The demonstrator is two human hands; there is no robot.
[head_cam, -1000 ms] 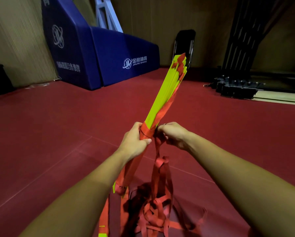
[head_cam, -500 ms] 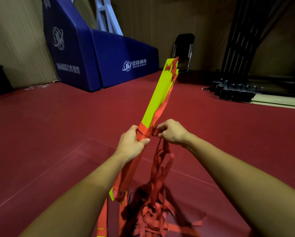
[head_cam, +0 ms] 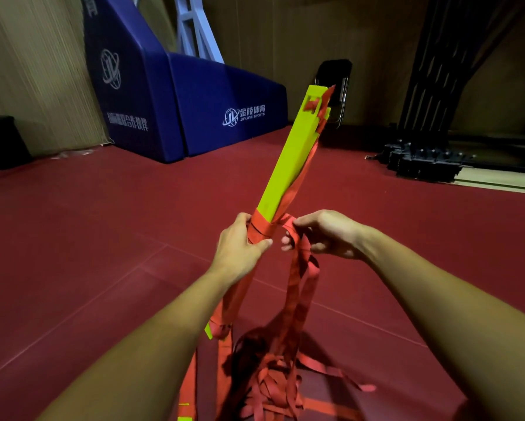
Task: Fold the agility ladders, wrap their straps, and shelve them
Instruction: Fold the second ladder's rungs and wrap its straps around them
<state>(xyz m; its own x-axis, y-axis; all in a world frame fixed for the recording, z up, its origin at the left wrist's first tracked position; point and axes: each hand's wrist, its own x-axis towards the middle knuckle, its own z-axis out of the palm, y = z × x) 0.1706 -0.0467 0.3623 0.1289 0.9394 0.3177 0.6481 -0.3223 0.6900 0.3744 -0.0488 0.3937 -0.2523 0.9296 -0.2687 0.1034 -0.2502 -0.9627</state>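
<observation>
Where the wall (head_cam: pixel 27 71) meets the red floor (head_cam: pixel 88 238) at far left, a blue pad (head_cam: pixel 170 110) with white logos stands. Fingers of the left hand (head_cam: pixel 240 250) are curled round the ladder (head_cam: pixel 291 159) near its middle, thumb across a red band of strap (head_cam: pixel 262 227) wound about the stacked yellow rungs. Ladder is held off the floor, tilted up and away to the right; its lower end shows beside the left forearm. Just beside the wound band, the right hand (head_cam: pixel 325 235) pinches the strap where it leaves the bundle. From that pinch, loops hang down to a loose heap (head_cam: pixel 273 387) on the floor between the forearms. Behind the ladder's top: a dark folding chair (head_cam: pixel 335 74) against the wall. Far right: a black rack (head_cam: pixel 425 159) on the floor.
</observation>
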